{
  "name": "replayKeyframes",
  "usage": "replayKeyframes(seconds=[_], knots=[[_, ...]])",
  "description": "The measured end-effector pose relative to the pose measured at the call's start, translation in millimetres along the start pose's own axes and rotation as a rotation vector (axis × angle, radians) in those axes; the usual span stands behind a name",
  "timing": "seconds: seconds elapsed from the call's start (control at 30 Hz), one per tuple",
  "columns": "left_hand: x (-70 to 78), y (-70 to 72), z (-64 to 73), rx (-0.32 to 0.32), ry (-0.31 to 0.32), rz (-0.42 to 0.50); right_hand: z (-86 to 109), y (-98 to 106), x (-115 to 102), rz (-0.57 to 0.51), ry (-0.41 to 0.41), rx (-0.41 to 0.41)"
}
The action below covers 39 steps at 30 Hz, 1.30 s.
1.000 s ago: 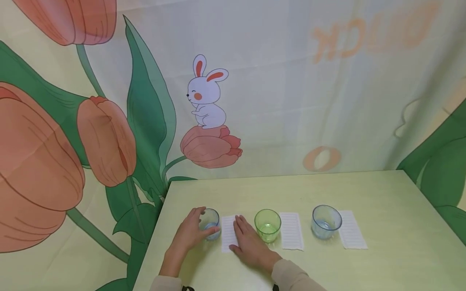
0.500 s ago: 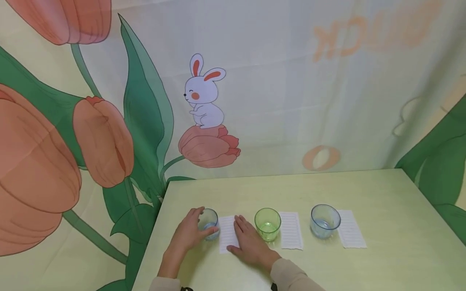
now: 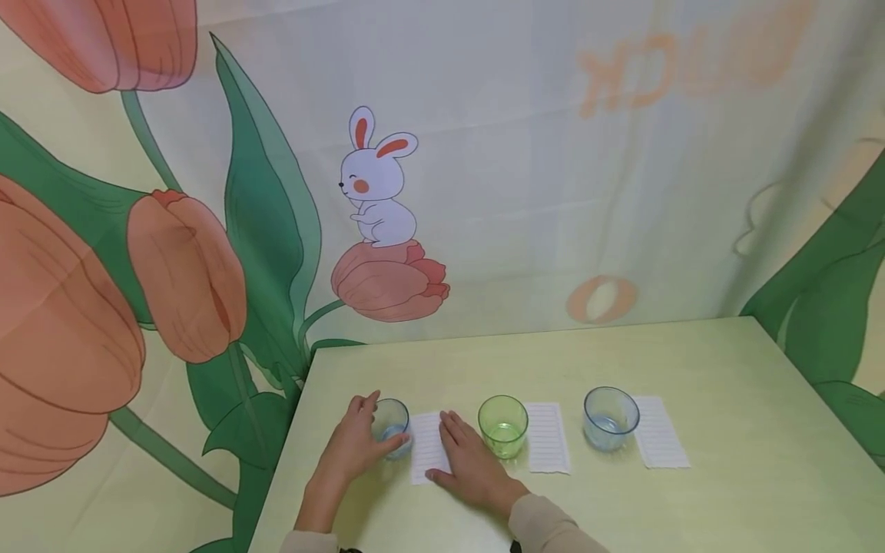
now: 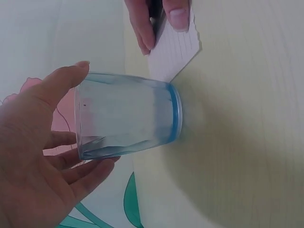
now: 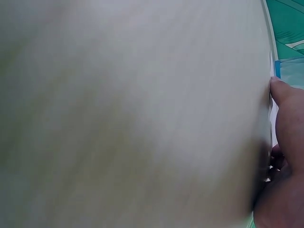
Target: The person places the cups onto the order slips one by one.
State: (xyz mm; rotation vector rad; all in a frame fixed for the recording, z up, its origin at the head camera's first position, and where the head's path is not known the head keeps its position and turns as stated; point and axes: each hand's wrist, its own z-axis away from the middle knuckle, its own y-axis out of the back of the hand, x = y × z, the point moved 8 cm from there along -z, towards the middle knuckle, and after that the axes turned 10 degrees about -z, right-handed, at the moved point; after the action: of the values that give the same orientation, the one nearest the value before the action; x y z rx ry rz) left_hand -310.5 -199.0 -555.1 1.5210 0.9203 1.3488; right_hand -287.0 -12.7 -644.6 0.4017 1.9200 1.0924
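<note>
A clear bluish drinking glass [image 3: 396, 415] stands upright at the left of the table. My left hand [image 3: 351, 447] holds it near the rim, thumb on one side and fingers round the other. The left wrist view shows this glass [image 4: 123, 116] with its thick blue base on the tabletop. Beside it lies a small lined paper sheet [image 3: 424, 442]. My right hand [image 3: 472, 467] rests on that sheet with fingers straight, the thumb spread toward its near edge. In the right wrist view, only part of the right hand [image 5: 290, 121] shows at the right border.
A green glass [image 3: 503, 430] stands just right of the right hand, with a lined paper sheet [image 3: 548, 439] beside it. Farther right are another blue glass [image 3: 611, 418] and its paper sheet [image 3: 662, 432]. A printed curtain [image 3: 498, 200] hangs behind the table [image 3: 733, 384].
The head view has shifted a little. My right hand and the paper under it have slid slightly left toward the held glass. The left hand keeps its hold on the glass.
</note>
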Motion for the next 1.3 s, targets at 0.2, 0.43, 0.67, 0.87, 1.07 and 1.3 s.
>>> replayKeyframes(seconds=[0.2,0.43,0.67,0.87,1.07,1.3], knots=[[9.5,14.4,-0.1,0.058,-0.047,-0.017,-0.4,4,-4,-0.023,-0.026,-0.015],[29.7,21.1,-1.1,0.026,-0.118,-0.023,-1.5,2,0,-0.066,-0.073,-0.031],[42.7,19.5,0.1,0.001,-0.165,-0.044,-2.1,1,3,-0.099,-0.080,-0.018],[51.6,17.6,1.9,0.000,-0.211,-0.030,-1.9,2,3,-0.111,-0.064,0.002],[55.1,9.8,1.3,-0.028,-0.229,-0.029,-1.8,-1,7,-0.126,-0.049,0.026],[55.5,-1.3,-1.5,-0.066,-0.221,-0.036,-2.4,0,7,-0.138,-0.069,0.017]])
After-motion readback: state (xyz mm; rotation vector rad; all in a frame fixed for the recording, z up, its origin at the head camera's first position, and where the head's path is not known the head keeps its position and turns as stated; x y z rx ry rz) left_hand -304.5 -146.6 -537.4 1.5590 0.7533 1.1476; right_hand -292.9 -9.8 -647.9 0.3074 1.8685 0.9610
